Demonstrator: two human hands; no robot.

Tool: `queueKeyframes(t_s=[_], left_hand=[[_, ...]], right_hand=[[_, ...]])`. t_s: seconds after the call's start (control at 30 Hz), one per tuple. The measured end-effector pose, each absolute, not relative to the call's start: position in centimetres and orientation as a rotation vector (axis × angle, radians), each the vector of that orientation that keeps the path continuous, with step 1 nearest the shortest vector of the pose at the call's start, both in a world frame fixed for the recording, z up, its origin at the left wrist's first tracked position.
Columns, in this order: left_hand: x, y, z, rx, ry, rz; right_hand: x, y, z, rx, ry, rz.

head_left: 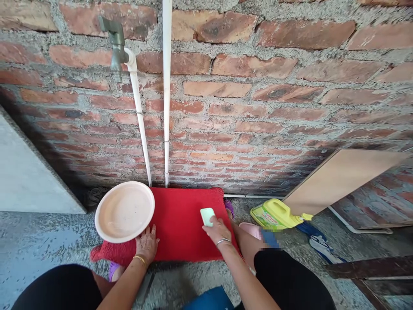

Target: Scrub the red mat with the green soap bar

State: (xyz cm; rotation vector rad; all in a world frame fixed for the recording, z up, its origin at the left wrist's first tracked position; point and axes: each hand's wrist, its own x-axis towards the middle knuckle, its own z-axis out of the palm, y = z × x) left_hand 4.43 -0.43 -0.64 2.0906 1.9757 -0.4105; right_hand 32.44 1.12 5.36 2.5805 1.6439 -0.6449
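Observation:
A red cloth [180, 224] lies spread out in front of me, its left end bunched in folds below a pale pink basin [125, 211]. My left hand [147, 245] rests on the cloth with fingers spread, just by the basin's lower right rim. Near the cloth's right side, my right hand [217, 232] grips a pale green block [207, 215] with rounded corners. Whether this block is a bar of soap or the back of a brush, I cannot tell. Its underside is hidden. What supports the cloth is covered.
A brick wall [274, 107] rises behind the cloth, with a tap [116, 49] and white pipes [166, 107]. At right lie a yellow jug [274, 213] and blue-white footwear [325, 249], near a leaning board [342, 181] and dark wooden frame [371, 267]. A pale slab [32, 172] stands left.

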Motion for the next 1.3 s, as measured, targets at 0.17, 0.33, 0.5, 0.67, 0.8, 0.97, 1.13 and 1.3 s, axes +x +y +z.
queueKeyframes(t_s=[0.17,0.33,0.5,0.67,0.8,0.97,1.13,1.3], left_hand=[[4.4,-0.3,-0.1,2.022,1.898,-0.462],[4.5,0.3,-0.2,1.911,1.877,-0.478],[4.8,0.5,-0.7,1.931,1.864,-0.462],[5.6,0.6,0.1,1.925,1.877,-0.520],[5.3,0.9,0.6,1.926,1.866,-0.520],[3.4,0.8,-0.4,2.039,1.848,-0.430],[2.6,0.1,-0.6,2.093,1.876,-0.426],[3.4,0.0,0.0,2.161,1.878,-0.468]], right_hand=[[22.8,1.3,4.0,2.305,1.897,-0.776],[21.9,1.5,3.0,2.227,2.004,-0.754],[30.5,1.1,3.8,2.373,1.696,-0.691],[37.8,0.1,5.1,2.532,1.338,-0.596],[35.8,-0.2,5.8,2.567,1.378,-0.577],[25.5,-0.8,4.7,2.395,1.768,-0.795],[19.5,-1.0,2.9,2.208,1.960,-0.886],[24.9,-1.0,3.0,2.275,1.789,-0.790]])
